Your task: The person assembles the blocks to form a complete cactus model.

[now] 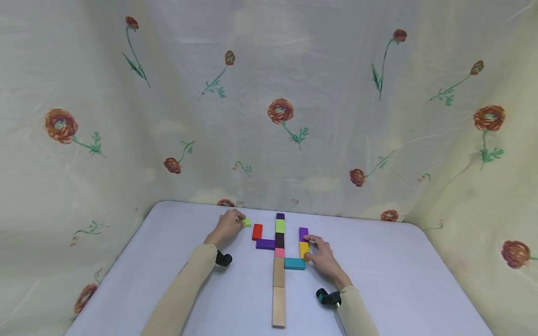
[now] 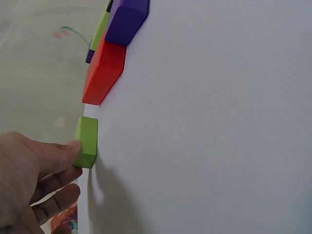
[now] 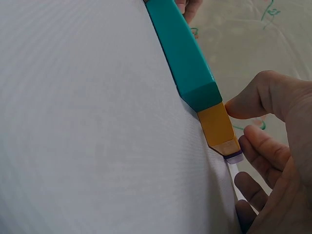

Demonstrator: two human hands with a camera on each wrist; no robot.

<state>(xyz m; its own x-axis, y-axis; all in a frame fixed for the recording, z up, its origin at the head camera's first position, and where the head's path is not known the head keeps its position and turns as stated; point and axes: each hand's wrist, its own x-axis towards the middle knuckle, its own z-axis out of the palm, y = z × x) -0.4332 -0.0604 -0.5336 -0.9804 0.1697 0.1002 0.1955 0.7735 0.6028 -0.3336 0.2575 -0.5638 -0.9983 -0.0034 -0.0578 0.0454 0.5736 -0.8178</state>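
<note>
My left hand (image 1: 229, 225) pinches a small lime-green block (image 2: 87, 141) between thumb and fingers, at the far left of a block figure. Just right of it lies a red block (image 1: 257, 232), touching the end of a purple block (image 1: 265, 244). On the other side, my right hand (image 1: 323, 257) rests against a yellow block (image 3: 217, 124), its thumb at the block's side and its index finger by a second purple block (image 1: 303, 234). A teal block (image 3: 187, 58) meets the yellow one. How firmly the right fingertips touch is hard to see.
A central column runs up the white table (image 1: 378, 280): two wooden blocks (image 1: 279, 305), a pink block (image 1: 279, 252), a dark block (image 1: 279, 240), a lime block (image 1: 279, 226) and a dark purple block (image 1: 280, 216). A flowered curtain (image 1: 328, 140) hangs behind the table.
</note>
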